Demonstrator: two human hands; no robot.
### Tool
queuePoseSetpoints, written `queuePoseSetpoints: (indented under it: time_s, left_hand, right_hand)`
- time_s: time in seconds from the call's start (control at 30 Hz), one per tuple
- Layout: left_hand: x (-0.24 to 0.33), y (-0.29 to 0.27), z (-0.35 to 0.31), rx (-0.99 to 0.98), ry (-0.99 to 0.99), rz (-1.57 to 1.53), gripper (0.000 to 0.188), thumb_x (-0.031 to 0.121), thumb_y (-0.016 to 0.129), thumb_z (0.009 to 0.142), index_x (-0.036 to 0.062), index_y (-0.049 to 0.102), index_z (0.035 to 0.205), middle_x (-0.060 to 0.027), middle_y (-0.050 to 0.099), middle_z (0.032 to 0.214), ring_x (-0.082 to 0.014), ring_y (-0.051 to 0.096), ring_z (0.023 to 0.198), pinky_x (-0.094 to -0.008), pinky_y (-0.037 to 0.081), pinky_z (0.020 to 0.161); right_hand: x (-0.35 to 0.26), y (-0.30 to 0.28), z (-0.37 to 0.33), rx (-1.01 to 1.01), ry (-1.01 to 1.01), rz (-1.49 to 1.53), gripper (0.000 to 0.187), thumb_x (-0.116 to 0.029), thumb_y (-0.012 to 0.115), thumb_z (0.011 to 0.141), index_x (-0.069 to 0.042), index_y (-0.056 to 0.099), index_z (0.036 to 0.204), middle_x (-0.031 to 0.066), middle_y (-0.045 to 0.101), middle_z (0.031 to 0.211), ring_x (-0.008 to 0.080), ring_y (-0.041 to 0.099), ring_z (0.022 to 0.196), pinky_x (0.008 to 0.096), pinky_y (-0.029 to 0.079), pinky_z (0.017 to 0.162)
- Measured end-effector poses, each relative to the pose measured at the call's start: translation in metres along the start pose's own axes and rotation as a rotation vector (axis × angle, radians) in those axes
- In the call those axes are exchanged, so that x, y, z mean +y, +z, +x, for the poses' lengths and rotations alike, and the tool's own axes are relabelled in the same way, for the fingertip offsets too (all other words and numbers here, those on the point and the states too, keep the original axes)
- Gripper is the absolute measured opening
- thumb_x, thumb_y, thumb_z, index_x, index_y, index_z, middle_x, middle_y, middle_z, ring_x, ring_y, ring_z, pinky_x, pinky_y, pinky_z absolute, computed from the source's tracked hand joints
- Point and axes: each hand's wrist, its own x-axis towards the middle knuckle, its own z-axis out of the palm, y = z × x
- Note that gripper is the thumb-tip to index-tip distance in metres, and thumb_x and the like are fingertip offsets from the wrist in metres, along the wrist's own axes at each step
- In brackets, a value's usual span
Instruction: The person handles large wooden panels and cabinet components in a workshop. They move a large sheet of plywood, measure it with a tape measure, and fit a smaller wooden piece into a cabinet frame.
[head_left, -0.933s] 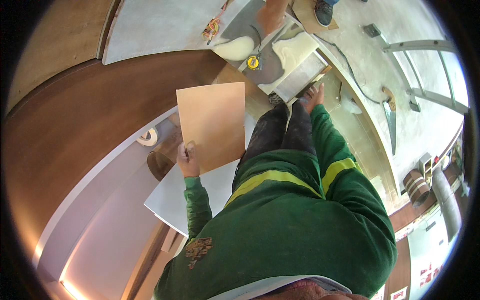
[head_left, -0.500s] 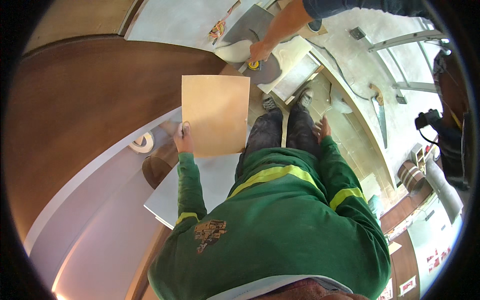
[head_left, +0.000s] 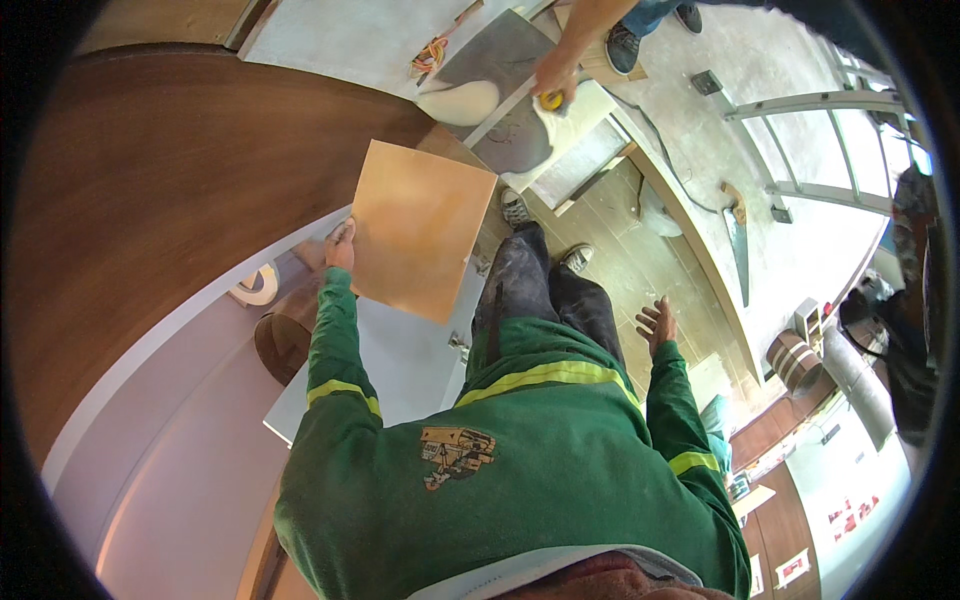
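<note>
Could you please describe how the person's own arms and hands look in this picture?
The left sleeve and the right sleeve are long, green fabric, each ringed by a bright yellow band and ending around the wrist. The left hand and the right hand are bare, with no gloves. No cables show on either arm.

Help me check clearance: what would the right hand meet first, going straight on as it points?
The right hand would probably meet the tiled floor first, though depth is unclear.
</note>
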Motion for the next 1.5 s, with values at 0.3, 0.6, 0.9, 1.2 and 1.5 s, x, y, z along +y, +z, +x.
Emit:
queuePoseSetpoints:
  time_s: [0.3,0.6,0.9,1.2,1.5]
  left_hand:
    - [-0.045,0.133,0.098,-0.165,0.11,0.006,0.058,0.05,0.054,0.095,-0.0025,0.067,0.116,-0.0213,0.066,0.119,-0.0346,0.057,0.116,-0.0398,0.042,0.1]
    - [0.036,0.283,0.219,-0.16,0.282,0.168,0.053,0.052,0.052,0.093,0.0065,0.068,0.115,-0.0218,0.067,0.115,-0.039,0.063,0.108,-0.045,0.047,0.094]
    - [0.082,0.306,0.232,-0.128,0.445,0.361,0.046,0.037,0.058,0.092,0.0051,0.06,0.126,-0.0188,0.065,0.118,-0.0334,0.062,0.11,-0.0429,0.048,0.095]
    - [0.091,0.31,0.125,-0.009,0.25,-0.34,0.05,0.017,0.063,0.092,-0.0042,0.05,0.135,-0.0227,0.058,0.131,-0.0269,0.056,0.123,-0.037,0.044,0.104]
    - [-0.019,0.334,-0.226,-0.592,0.16,0.3,0.047,0.037,0.059,0.094,-0.0027,0.058,0.12,-0.0196,0.062,0.118,-0.0319,0.059,0.111,-0.0409,0.044,0.098]
  right_hand:
    - [0.018,0.005,-0.012,-0.059,0.085,-0.062,0.082,-0.064,0.046,0.094,-0.003,0.034,0.147,0.0186,0.057,0.127,0.0281,0.062,0.102,0.046,0.048,0.084]
    - [0.006,-0.015,-0.032,-0.029,0.018,-0.048,0.072,-0.062,0.048,0.094,-0.008,0.043,0.141,0.0115,0.062,0.113,0.0234,0.063,0.095,0.0418,0.049,0.078]
    - [0.042,-0.056,-0.047,0.021,0.08,-0.087,0.074,-0.064,0.051,0.091,-0.005,0.046,0.136,0.0149,0.063,0.111,0.0253,0.063,0.093,0.0432,0.05,0.076]
    - [-0.002,-0.111,0.022,-0.087,-0.044,-0.275,0.07,-0.06,0.053,0.092,-0.005,0.048,0.135,0.0135,0.065,0.107,0.02,0.062,0.087,0.0374,0.05,0.074]
    - [-0.112,-0.125,0.096,-0.273,-0.483,-1.431,0.045,-0.04,0.063,0.089,-0.005,0.065,0.118,0.0215,0.067,0.116,0.0366,0.062,0.112,0.0448,0.048,0.096]
